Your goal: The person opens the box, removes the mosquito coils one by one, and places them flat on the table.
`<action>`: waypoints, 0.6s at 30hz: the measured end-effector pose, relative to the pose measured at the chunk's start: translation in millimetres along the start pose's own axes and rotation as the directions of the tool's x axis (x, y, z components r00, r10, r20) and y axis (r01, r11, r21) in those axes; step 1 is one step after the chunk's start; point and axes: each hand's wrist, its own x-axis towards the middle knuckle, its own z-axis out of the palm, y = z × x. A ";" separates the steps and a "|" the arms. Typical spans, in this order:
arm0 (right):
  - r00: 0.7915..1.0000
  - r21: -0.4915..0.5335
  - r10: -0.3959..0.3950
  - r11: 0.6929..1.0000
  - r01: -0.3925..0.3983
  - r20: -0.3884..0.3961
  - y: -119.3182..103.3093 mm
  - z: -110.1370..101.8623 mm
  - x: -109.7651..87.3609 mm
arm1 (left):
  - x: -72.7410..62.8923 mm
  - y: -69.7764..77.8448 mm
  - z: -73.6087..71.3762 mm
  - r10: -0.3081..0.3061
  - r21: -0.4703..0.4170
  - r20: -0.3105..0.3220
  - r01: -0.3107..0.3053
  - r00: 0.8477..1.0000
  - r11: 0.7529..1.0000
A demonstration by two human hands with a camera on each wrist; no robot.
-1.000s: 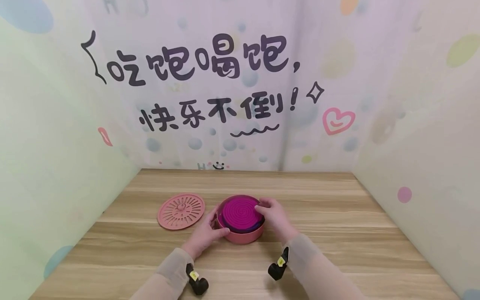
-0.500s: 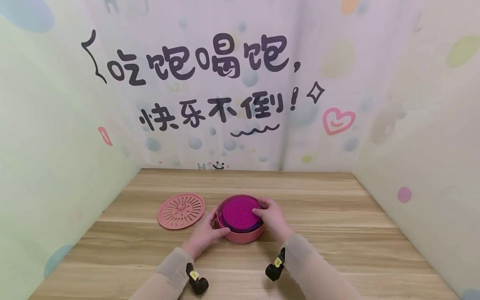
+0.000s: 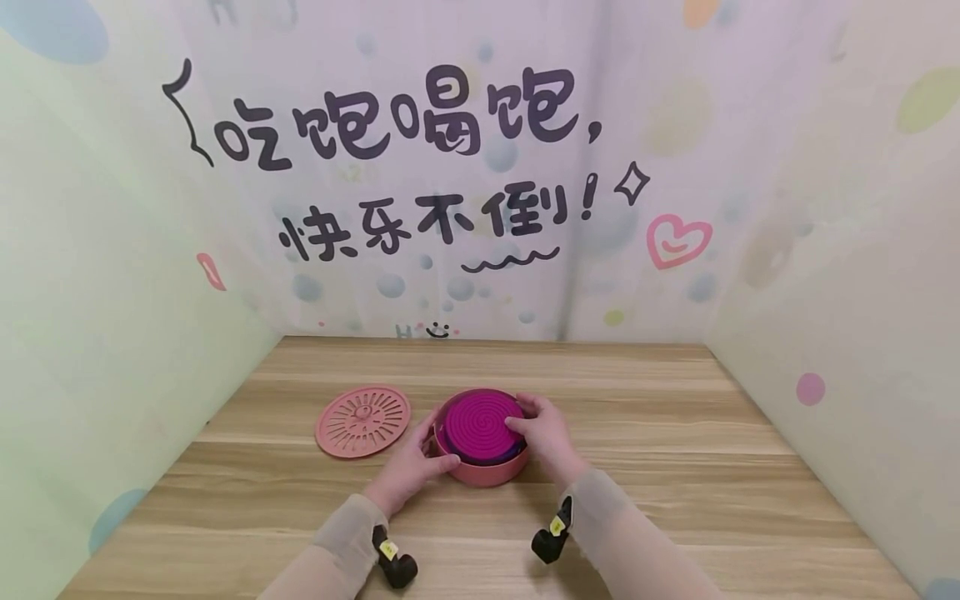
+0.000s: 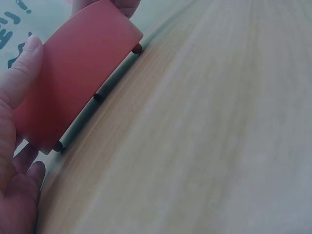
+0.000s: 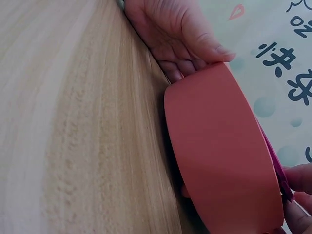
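Backdrop: pale, with coloured dots, dark Chinese lettering and a pink outlined heart; stands beyond the left hand and the right hand, pale panels to either side.
Tabletop: wood-grain finish; lies beneath both hands.
Sleeves: light beige, one on each forearm, reaching to the wrists.
Left hand, condition: grips the round container, thumb on the near rim, fingers round its left side.
Right hand, condition: at the container's right edge, thumb upon the spiral disc, pinching its border; in the right wrist view its fingers are only partly in frame.
Round container: coral-pink, smooth straight wall; stands on the tabletop between the two hands.
Slotted lid: pink, round, radial slots, small raised centre; lies flat on the tabletop, beyond and to the left of the left hand, apart from the container.
Spiral disc: magenta, coiled grooves; sits at the container's mouth over a dark edge, between the hands, touching the right thumb.
Wrist devices: black, yellow label, one beneath each wrist.
Feet: small, dark, under the container; visible from the left wrist.
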 end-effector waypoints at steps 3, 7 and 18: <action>1.000 0.011 0.004 1.000 -0.004 -0.002 -1.2 -0.4 -0.6 | 0.6 -0.2 0.4 -0.005 0.005 -0.004 0.005 1.000 1.000; 1.000 0.029 0.000 1.000 0.000 -0.002 -3.2 -0.7 -1.4 | 0.1 0.0 -0.5 -0.010 -0.003 0.002 0.010 1.000 1.000; 1.000 0.019 -0.018 1.000 0.019 -0.012 -10.0 -0.7 -0.6 | -4.9 11.2 -0.4 -0.001 -0.022 0.021 0.002 1.000 1.000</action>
